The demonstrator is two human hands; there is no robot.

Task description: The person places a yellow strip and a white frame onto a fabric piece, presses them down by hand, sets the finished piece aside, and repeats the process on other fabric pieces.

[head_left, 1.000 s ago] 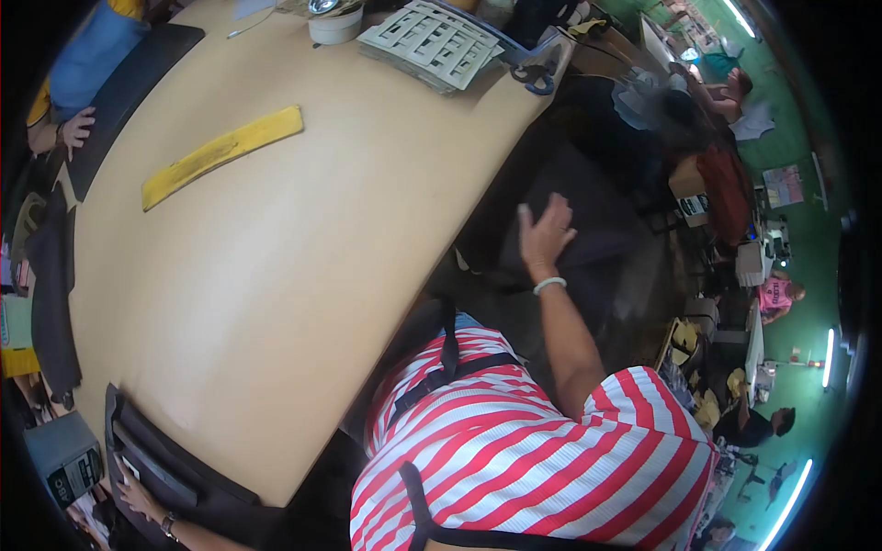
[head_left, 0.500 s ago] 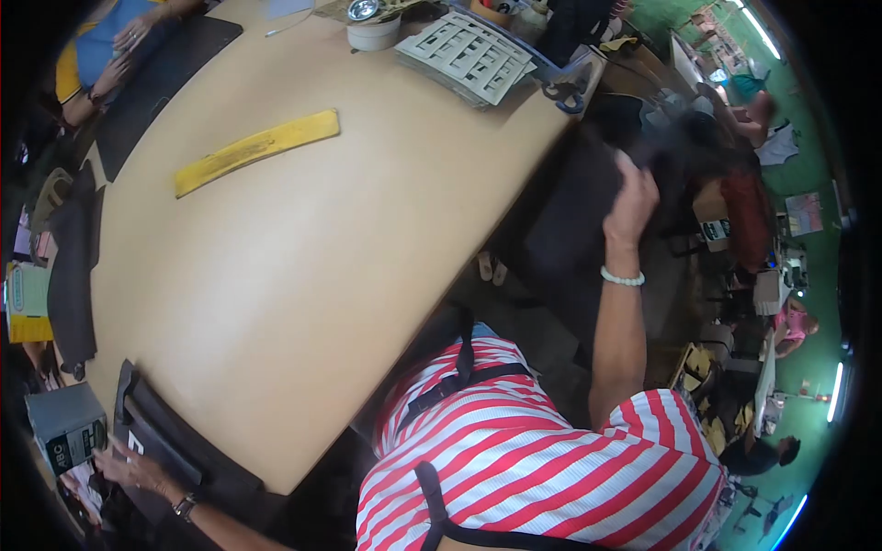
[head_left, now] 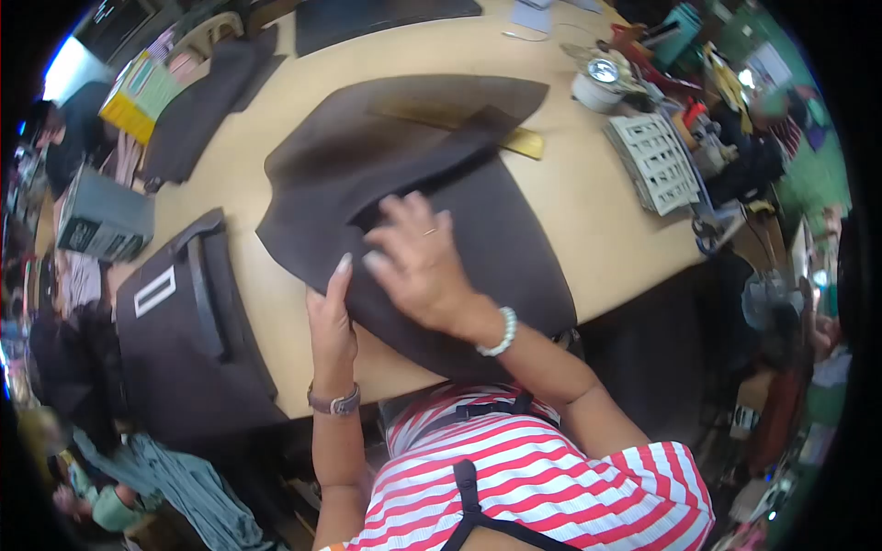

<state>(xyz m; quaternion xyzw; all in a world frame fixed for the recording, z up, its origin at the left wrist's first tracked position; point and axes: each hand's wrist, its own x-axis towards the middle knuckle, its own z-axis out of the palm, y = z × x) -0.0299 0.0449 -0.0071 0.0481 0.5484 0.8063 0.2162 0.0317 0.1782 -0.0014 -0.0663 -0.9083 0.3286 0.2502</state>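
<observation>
A large dark brown leather-like sheet [head_left: 501, 248] lies over the table, with a raised fold running across it and its far part blurred. My left hand [head_left: 333, 317], wearing a watch, grips the sheet's near-left edge, thumb on top and fingers hidden beneath. Over the middle of the sheet, close to the fold, is my right hand [head_left: 418, 262]. Its fingers are spread and slightly smeared by motion; a ring and a pale bead bracelet show. From under the sheet's far side sticks out the end of a yellow strip [head_left: 524, 142].
Left of me, a dark panel with a handle [head_left: 207, 298] lies at the edge of the table [head_left: 634, 275]. Beyond it stand a grey box [head_left: 106, 216] and more dark pieces [head_left: 197, 115]. White stencil-like plates [head_left: 652, 163], scissors [head_left: 707, 234] and a round tin [head_left: 597, 87] sit at the right.
The brown sheet now covers the middle of the table and much of the yellow strip. My right hand came in from the right; my left hand moved from the far left onto the sheet. The view turned left.
</observation>
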